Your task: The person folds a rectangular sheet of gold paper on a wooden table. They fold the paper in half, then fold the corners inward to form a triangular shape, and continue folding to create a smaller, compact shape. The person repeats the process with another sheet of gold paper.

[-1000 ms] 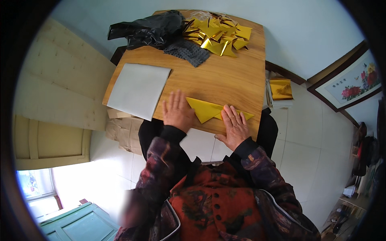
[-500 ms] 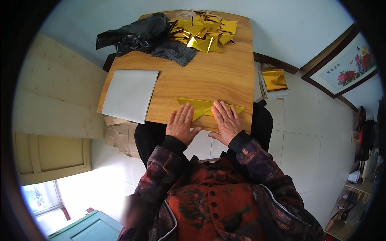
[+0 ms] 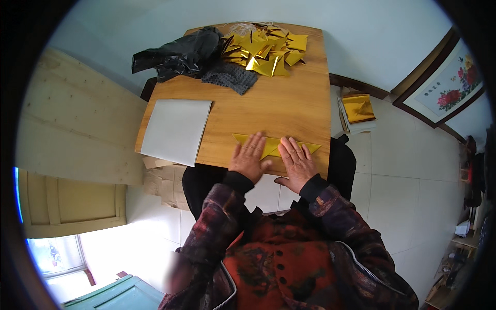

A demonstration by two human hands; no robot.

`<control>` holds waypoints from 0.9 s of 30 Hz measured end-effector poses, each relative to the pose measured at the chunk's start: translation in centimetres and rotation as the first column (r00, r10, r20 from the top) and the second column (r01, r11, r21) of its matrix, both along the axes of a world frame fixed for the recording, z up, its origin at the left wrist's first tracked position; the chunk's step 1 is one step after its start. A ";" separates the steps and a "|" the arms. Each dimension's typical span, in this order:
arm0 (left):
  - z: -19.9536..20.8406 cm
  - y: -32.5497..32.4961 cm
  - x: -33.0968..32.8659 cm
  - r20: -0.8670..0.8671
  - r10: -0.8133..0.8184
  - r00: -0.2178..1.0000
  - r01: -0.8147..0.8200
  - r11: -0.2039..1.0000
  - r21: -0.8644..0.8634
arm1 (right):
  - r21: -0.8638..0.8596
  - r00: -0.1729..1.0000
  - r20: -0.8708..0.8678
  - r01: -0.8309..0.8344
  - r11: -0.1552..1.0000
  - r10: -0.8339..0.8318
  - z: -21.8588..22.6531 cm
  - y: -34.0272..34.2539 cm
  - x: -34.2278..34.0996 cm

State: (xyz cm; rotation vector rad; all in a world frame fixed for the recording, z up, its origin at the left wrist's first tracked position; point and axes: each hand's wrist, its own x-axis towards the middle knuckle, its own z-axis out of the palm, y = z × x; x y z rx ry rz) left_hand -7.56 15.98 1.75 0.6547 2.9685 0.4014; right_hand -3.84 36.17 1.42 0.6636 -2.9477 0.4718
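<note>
The left hand [image 3: 250, 159] and right hand [image 3: 296, 164] lie palm down with fingers straight and slightly spread, gripping nothing, across a folded gold paper [image 3: 270, 146]. That paper is near five o'clock on the tabletop [image 3: 274, 111], by its near edge, its pointed ends showing beyond the fingers. How hard either hand presses cannot be told. The step in hand looks like flattening a crease; a next fold would seem to call for pinning one end and lifting the other by its edge. The pale sheets [image 3: 176, 132] sit at eight o'clock, the black bag [image 3: 181, 56] at eleven, the gold pieces [image 3: 266, 51] just past twelve.
</note>
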 end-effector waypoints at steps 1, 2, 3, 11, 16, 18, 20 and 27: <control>0.0 -1.1 -0.4 -0.006 0.037 0.999 -0.037 0.999 0.018 | -0.004 1.000 -0.018 -0.007 1.000 0.007 0.0 0.1 -0.1; -0.1 -2.0 -0.7 0.025 0.078 0.997 -0.078 0.997 -0.014 | 0.009 1.000 0.005 -0.008 1.000 0.008 0.0 0.1 0.0; -0.2 -2.7 -0.9 0.008 0.105 0.994 -0.105 0.994 -0.011 | 0.015 1.000 0.013 -0.011 1.000 0.011 0.0 0.1 -0.1; 1.4 -3.1 -0.5 -0.088 0.357 0.930 -0.363 0.930 -0.059 | 0.005 1.000 0.022 0.000 1.000 0.000 -0.3 0.1 0.0; 0.4 2.6 2.4 -0.102 0.046 0.994 -0.045 0.999 0.015 | -0.008 0.996 0.082 -0.020 1.000 0.020 0.2 0.4 -0.4; -0.1 3.1 2.3 -0.004 0.069 0.998 -0.068 0.995 0.073 | -0.013 0.994 0.087 0.064 0.998 -0.062 0.8 0.8 -0.5; -0.4 2.7 2.1 0.018 0.060 0.998 -0.061 0.996 0.072 | 0.022 0.984 0.076 0.158 0.987 -0.159 1.4 1.2 -0.4; -0.3 0.1 -1.2 -0.072 -0.178 0.981 0.186 0.976 0.114 | -0.027 0.991 0.069 0.115 0.993 -0.113 2.8 1.2 5.0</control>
